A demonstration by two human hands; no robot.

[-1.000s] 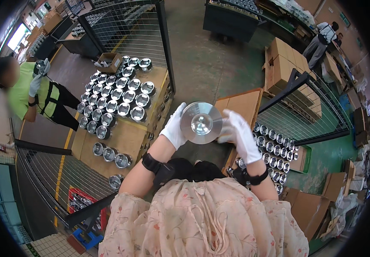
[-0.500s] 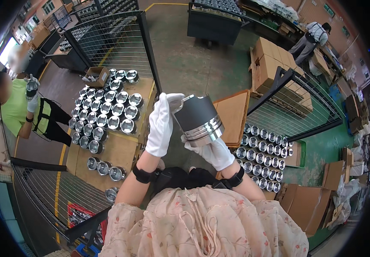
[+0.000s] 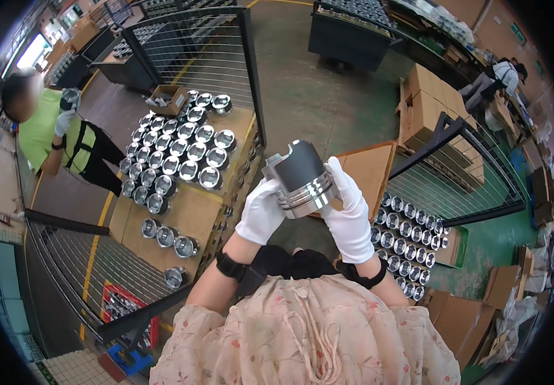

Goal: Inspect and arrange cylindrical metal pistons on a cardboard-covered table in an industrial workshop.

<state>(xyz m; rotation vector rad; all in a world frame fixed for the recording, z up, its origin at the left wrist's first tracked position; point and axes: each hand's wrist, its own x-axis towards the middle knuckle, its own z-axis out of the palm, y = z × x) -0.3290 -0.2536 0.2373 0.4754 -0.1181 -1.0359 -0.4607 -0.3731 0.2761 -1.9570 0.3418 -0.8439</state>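
Note:
Between my gloved hands is a large engine piston (image 3: pixel 302 176), tilted, with a dark grey coated skirt and silver ring grooves toward its lower end. My left hand (image 3: pixel 261 215) wraps the piston's lower left side, its fingers partly hidden behind the metal. From the right, my right hand (image 3: pixel 349 215) grips the ring end, thumb side up along the piston. Both hands wear white gloves. To the left, rows of silver pistons (image 3: pixel 179 147) stand on a brown board (image 3: pixel 129 221) over a stacked load. More pistons (image 3: pixel 406 229) stand in rows at my right.
Wire-mesh cage panels (image 3: pixel 190 58) with dark frames flank me on both sides. A co-worker in a yellow-green shirt (image 3: pixel 46 122) holds a piston at the left. Stacked cartons (image 3: pixel 434 102) stand on the right, with a tilted brown board (image 3: pixel 361 168) nearer. A dark cart (image 3: pixel 347 42) stands ahead.
My left hand has moved down from the piston's upper end to its lower left side. My right hand has shifted from beneath to its right side. The surroundings have shifted rightward in view.

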